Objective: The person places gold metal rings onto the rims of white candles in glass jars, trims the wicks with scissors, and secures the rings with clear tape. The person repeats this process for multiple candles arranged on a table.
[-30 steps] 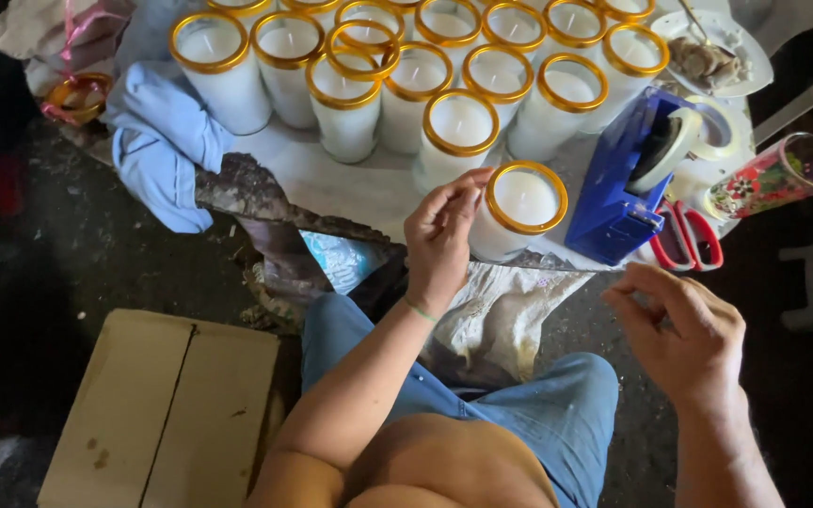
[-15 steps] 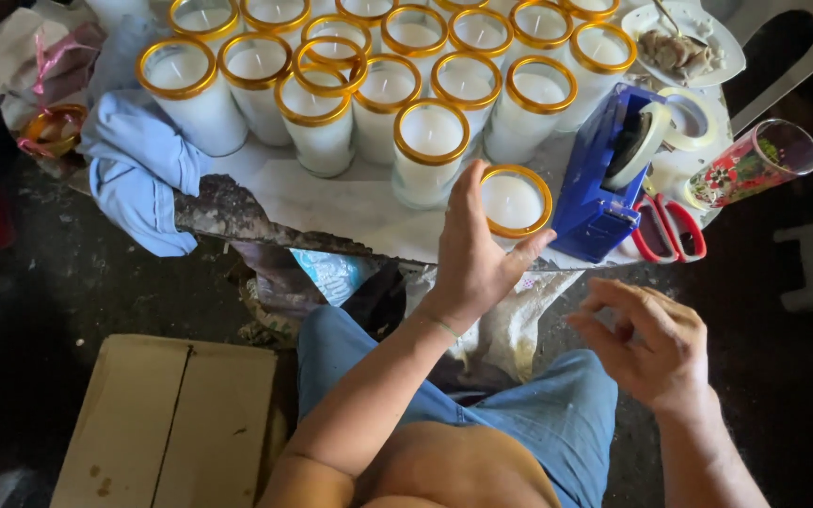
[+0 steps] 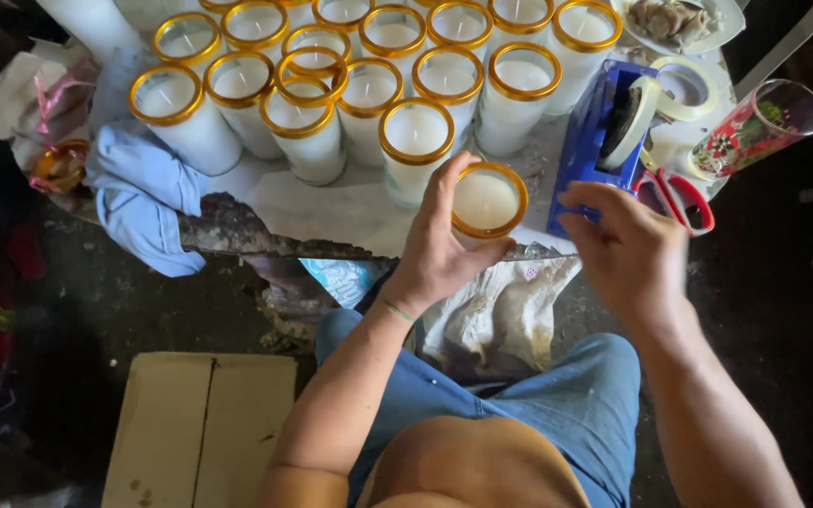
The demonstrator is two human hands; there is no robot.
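From the head view I saw the left hand (image 3: 439,249) wrapped around a white wax candle in a clear glass jar with a gold rim (image 3: 487,201), fingers curled on its left side and thumb under the near edge, so closed on it. That jar sat at the front edge of the white work surface (image 3: 331,207), just ahead of the other jars and right beside the blue tape dispenser (image 3: 595,141). The right hand (image 3: 628,249) hovered just right of the jar, fingers half bent and loosely spread, holding nothing I could make out; fingertips were near the dispenser's base, and I could not tell if they touched it. Behind the held jar I logged a cluster of gold-rimmed white candle jars (image 3: 369,66) packed close together, wicks visible in several. A roll of pale tape (image 3: 679,89) lay just right of the dispenser, red-handled scissors (image 3: 675,198) near the right hand, and a clear glass with a red floral print (image 3: 755,127) lay tilted at the far right. A light blue cloth (image 3: 143,202) hung off the left edge of the surface. A flat brown cardboard box (image 3: 204,428) lay on the dark floor by the person's left arm. Blue jeans (image 3: 557,404) showed below the hands.
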